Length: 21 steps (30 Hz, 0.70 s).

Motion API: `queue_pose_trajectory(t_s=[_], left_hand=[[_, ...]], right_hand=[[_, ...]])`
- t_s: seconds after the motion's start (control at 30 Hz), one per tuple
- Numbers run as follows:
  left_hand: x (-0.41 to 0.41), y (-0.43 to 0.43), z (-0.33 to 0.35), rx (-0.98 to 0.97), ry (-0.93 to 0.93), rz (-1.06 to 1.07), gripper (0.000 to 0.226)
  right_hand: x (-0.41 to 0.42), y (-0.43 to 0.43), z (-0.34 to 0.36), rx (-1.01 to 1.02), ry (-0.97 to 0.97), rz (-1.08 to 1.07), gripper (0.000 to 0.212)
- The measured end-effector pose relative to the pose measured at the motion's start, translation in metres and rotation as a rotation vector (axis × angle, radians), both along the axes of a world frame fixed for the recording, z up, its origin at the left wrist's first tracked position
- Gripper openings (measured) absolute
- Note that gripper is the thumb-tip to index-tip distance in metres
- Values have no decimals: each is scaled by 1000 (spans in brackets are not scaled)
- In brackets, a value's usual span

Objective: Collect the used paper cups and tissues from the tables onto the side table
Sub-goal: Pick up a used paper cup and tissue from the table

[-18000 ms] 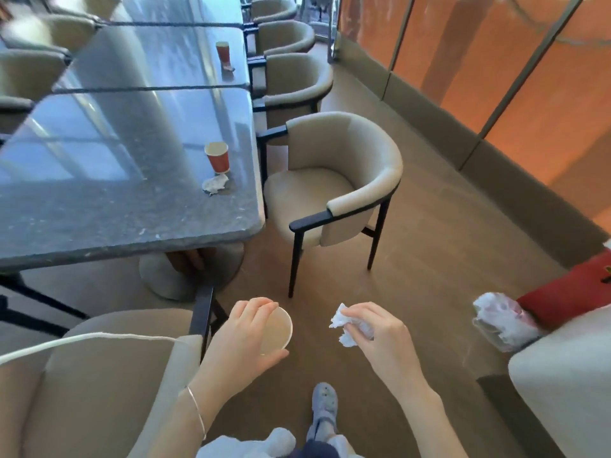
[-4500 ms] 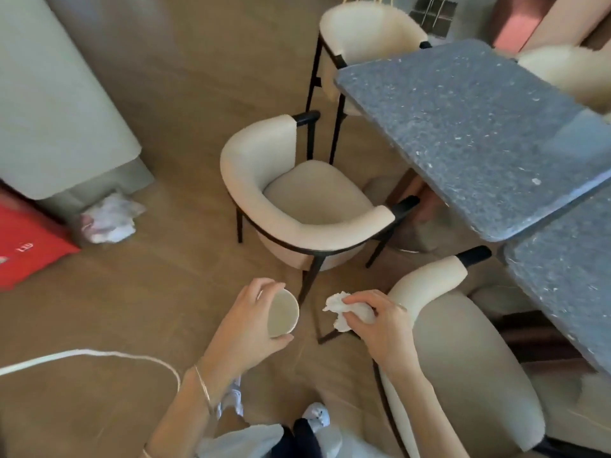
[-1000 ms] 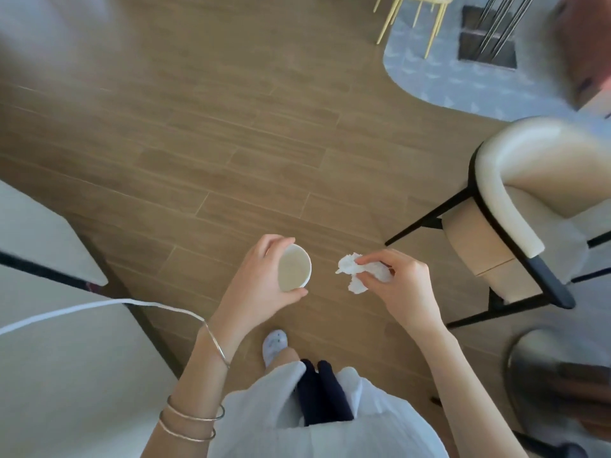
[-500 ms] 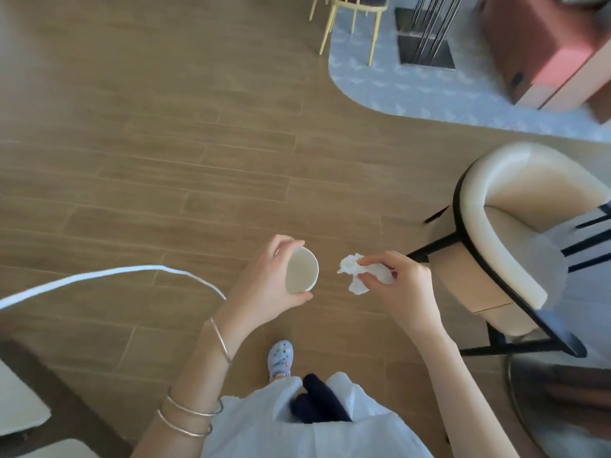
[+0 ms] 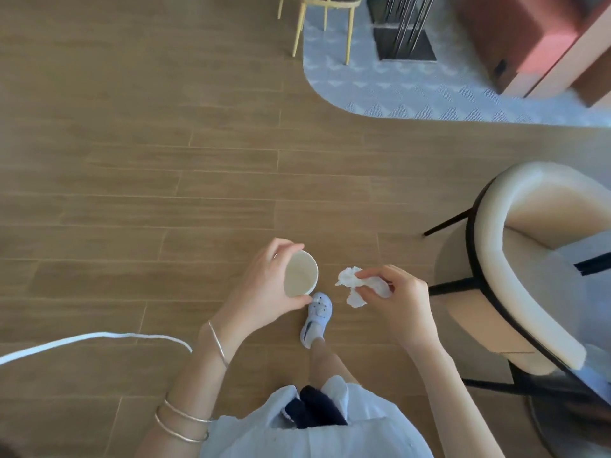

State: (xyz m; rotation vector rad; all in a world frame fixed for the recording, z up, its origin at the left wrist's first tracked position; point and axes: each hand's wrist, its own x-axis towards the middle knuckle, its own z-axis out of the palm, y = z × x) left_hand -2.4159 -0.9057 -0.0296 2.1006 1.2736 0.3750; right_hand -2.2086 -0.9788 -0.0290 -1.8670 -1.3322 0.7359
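Note:
My left hand (image 5: 264,285) grips a paper cup (image 5: 300,274) around its wall; the cup's white inside faces the camera and looks empty. Just to its right, my right hand (image 5: 401,300) pinches a crumpled white tissue (image 5: 352,282) between thumb and fingers. Both hands are held in front of my body above a wooden floor. No table with cups or tissues is in view, and no side table either.
A cream armchair (image 5: 542,259) with a black frame stands close on the right. A grey patterned rug (image 5: 413,90) lies ahead right, with yellow chair legs (image 5: 317,24) and a pink block (image 5: 522,31) on it. A white cord (image 5: 96,338) runs at lower left.
The view has swung on across the wooden floor, bringing the rug nearer. My hands keep the same hold on the cup and the tissue. A foot has stepped forward.

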Motion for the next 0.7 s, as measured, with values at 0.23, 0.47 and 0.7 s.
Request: queue_pose_trajectory(t_s=[0.23, 0.47, 0.7], left_hand=[[64, 135, 8, -7, -5, -44, 78], [131, 261, 28, 52, -41, -57, 79], [179, 349, 18, 28, -47, -95, 80]], right_hand=[[63, 136, 5, 9, -2, -55, 21], [127, 253, 31, 45, -13, -76, 20], [170, 325, 25, 47, -60, -128, 22]])
